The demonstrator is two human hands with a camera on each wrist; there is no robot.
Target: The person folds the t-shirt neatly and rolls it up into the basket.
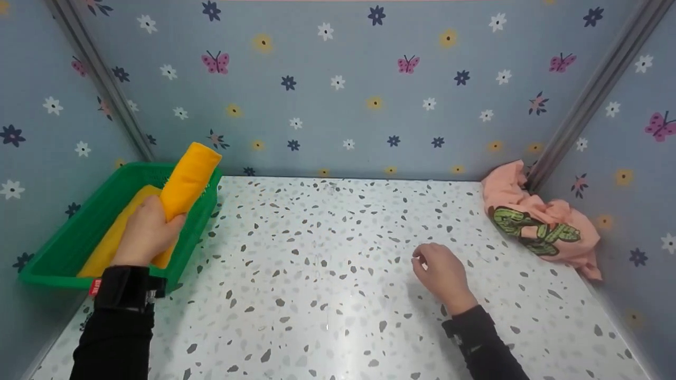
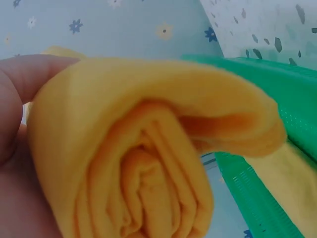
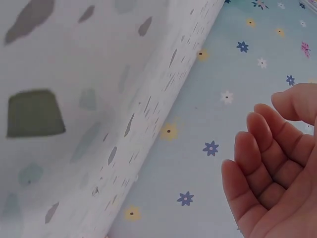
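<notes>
My left hand [image 1: 142, 235] grips a rolled yellow cloth [image 1: 191, 179] above the green basket [image 1: 199, 224] at the left. The roll tilts up and away from me. Its spiral end [image 2: 148, 188] faces the left wrist camera, with one loose fold sticking out to the side. Inside the basket lies more yellow cloth [image 1: 113, 232], partly hidden behind the hand. My right hand [image 1: 442, 272] hovers over the right middle of the speckled table [image 1: 327, 237], holding nothing. In the right wrist view its fingers [image 3: 260, 158] are loosely curled.
A crumpled pink cloth [image 1: 560, 211] with a green print lies in the back right corner. Flower-patterned panels [image 1: 338, 105] enclose the table at the back and both sides, with grey metal posts [image 1: 597, 87] at the corners. The basket stands against the left panel.
</notes>
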